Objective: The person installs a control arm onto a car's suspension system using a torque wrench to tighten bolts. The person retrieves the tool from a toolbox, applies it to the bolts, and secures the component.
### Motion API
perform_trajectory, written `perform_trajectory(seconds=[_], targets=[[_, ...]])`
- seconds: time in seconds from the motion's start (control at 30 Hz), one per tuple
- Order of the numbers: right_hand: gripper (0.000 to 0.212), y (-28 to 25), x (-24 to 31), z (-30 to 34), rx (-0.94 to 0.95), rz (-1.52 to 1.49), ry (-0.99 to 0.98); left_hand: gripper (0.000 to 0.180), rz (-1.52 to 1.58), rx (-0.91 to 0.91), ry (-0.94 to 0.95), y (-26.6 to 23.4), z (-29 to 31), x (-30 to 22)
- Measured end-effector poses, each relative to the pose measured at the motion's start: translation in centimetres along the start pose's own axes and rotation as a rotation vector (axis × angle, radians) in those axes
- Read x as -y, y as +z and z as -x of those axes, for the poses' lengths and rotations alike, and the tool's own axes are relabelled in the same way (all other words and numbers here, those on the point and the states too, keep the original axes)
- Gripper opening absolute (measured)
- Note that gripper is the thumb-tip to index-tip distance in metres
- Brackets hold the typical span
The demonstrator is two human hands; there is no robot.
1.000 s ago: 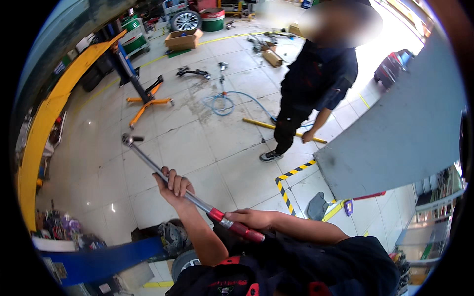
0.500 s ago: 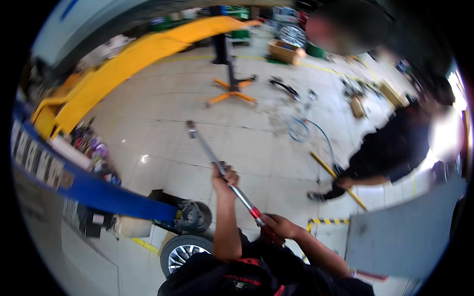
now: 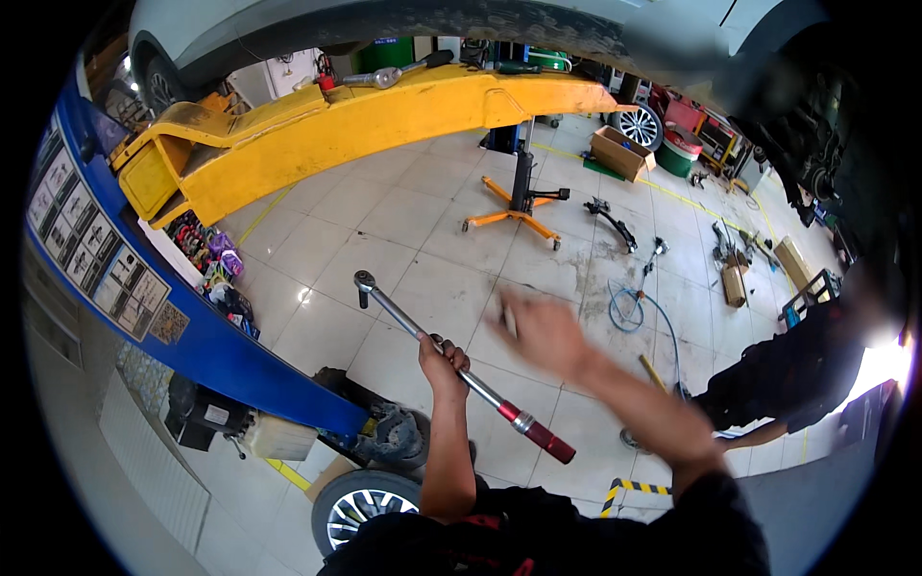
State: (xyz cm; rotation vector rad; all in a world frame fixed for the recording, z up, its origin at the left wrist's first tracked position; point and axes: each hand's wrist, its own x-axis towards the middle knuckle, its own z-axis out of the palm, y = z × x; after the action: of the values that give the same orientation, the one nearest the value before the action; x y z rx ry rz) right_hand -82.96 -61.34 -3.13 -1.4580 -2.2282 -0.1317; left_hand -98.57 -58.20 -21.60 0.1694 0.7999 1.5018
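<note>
Long silver metal wrench [image 3: 488, 392] lay in the person's bare left hand [image 3: 444, 365], held out in front of the body. Left fingers wrapped round the shaft, between the middle and the head end. Bare right hand [image 3: 543, 331]: no object seen in it, fingers stretched out, pointing up-left; blurred, so couldn't tell how far apart the fingers were.

Key relation: wrench axis ran diagonally, round ratchet head [image 3: 364, 279] up-left, away from the body, ribbed red cylindrical grip [image 3: 549, 443] down-right, closer in. Short dark cylindrical piece [image 3: 364, 300] hung off the head. Right hand sat up and right of the shaft, apart from it in this view; depth gap couldn't be judged. Wrench therefore lay down-left of the right palm. Left hand was the nearer one, actually touching; the red grip stuck out unheld, just left of the right forearm and below the palm.

Beyond both hands, a thick yellow metal lift arm [image 3: 346, 136] crossed the upper part of the view, well apart from the ratchet head, with a silver metal tool [image 3: 384, 79] on top. Black-tyred wheel with silver spokes [image 3: 370, 506] lay low, by the left forearm.
</note>
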Motion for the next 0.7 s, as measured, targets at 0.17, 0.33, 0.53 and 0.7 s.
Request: perform_trajectory(seconds=[0.17, 0.33, 0.53, 0.7], targets=[[0.058, -5.7, 0.6, -24.9, -0.486, -0.066, -0.103, 0.041, 0.093, 0.042, -0.105, -1.8, -2.9, -2.7], [0.043, -5.0, 2.9, -33.0, -0.13, 0.199, -0.05, 0.039, 0.0, 0.004, -0.093, -5.2, -5.7, -5.6], [0.025, -1.8, 1.7, -21.9, -0.637, -0.054, -0.292, 0.043, 0.008, -0.017, -0.09, -6.7, -10.4, -6.7], [0.031, 4.2, -3.0, 0.6, -0.388, -0.803, 0.392, 0.043, 0.008, 0.016, -0.152, -6.6, -13.0, -4.4]])
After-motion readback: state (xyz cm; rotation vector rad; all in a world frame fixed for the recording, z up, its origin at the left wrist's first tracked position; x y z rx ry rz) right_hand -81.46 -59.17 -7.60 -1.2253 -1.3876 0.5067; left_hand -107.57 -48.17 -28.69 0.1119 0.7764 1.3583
